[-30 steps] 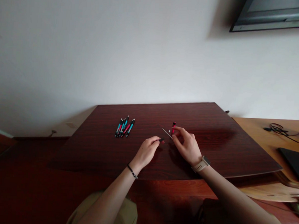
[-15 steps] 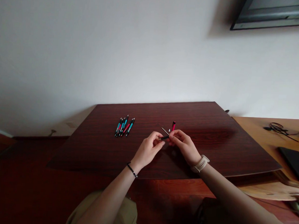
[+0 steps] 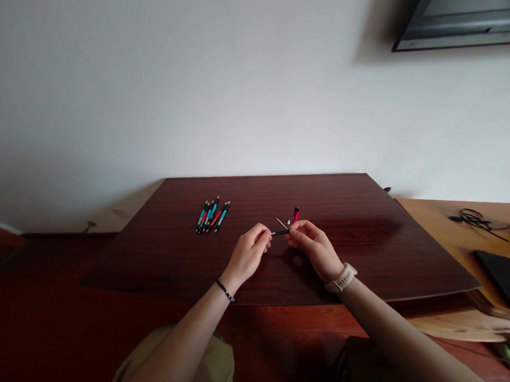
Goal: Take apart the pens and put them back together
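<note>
A black pen part [image 3: 281,232] spans the gap between my hands, above the dark wooden table [image 3: 250,282]. My left hand [image 3: 250,251] pinches its silvery left end. The fingers of my right hand [image 3: 314,248] are closed on its other end. Just behind, a thin pen refill [image 3: 281,221] points up and left, its lower end close to my right fingertips. A red pen barrel [image 3: 296,214] with a black end lies beyond my right hand, beside a small white piece [image 3: 288,222]. Several pens [image 3: 212,215], blue, red and black, lie grouped to the left.
A lighter wooden table [image 3: 433,214] adjoins on the right, bearing a coiled black cable [image 3: 478,220] and a flat black device [image 3: 501,275]. A screen [image 3: 468,31] hangs on the wall at the upper right.
My left hand has shifted slightly left along the black pen part, and its fingers are now at the tip, so more of the part shows. My right hand has barely moved.
</note>
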Tool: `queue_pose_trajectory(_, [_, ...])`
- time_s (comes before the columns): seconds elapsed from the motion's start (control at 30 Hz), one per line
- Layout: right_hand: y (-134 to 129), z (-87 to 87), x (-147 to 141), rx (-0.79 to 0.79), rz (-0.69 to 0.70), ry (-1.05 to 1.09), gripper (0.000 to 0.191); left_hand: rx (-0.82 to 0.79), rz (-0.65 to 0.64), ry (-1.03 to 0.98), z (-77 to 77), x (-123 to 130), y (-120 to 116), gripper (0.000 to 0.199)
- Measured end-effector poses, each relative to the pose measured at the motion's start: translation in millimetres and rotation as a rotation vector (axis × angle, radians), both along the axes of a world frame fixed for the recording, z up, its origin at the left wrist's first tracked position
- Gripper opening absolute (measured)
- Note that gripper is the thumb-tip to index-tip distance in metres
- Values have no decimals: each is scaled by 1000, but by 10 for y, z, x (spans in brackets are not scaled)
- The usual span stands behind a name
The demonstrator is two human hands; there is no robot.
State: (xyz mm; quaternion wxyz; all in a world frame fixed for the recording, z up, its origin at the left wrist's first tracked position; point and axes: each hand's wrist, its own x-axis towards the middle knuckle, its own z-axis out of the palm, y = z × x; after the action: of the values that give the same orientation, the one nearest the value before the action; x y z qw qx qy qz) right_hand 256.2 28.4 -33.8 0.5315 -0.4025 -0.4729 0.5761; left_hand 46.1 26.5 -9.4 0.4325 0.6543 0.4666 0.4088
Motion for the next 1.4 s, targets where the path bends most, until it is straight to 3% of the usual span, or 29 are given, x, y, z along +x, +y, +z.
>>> queue_pose_trajectory(0.17, [-5, 13, -9, -11, -1, 14, 35, -31, 5, -12, -41, 12, 18, 36])
queue_pose_trajectory(0.43, [-15, 29, -23, -18, 11, 40, 32, 0, -50, -35, -22, 0, 6, 25])
queue_pose_trajectory(0.73, [-14, -1, -6, -40, 13, 91, 27, -25, 53, -55, -89, -33, 72, 33])
queue_pose_trajectory(0.87, [-16, 11, -1, -102, 49, 267, 21, -81, 33, -193, -79, -53, 94, 31])
queue_pose_trajectory(1.17, [-62, 156, 22, -233, 230, 594, 18, -204, -197, -685, 95, -49, -12, 18])
queue_pose_trajectory(1.3, [-68, 159, 6, -233, 218, 571, 18, -221, -232, -735, 98, -39, -17, 18])
queue_pose_trajectory(1.4, [-48, 114, -7, -198, 147, 469, 19, -207, -141, -626, 51, -48, 34, 17])
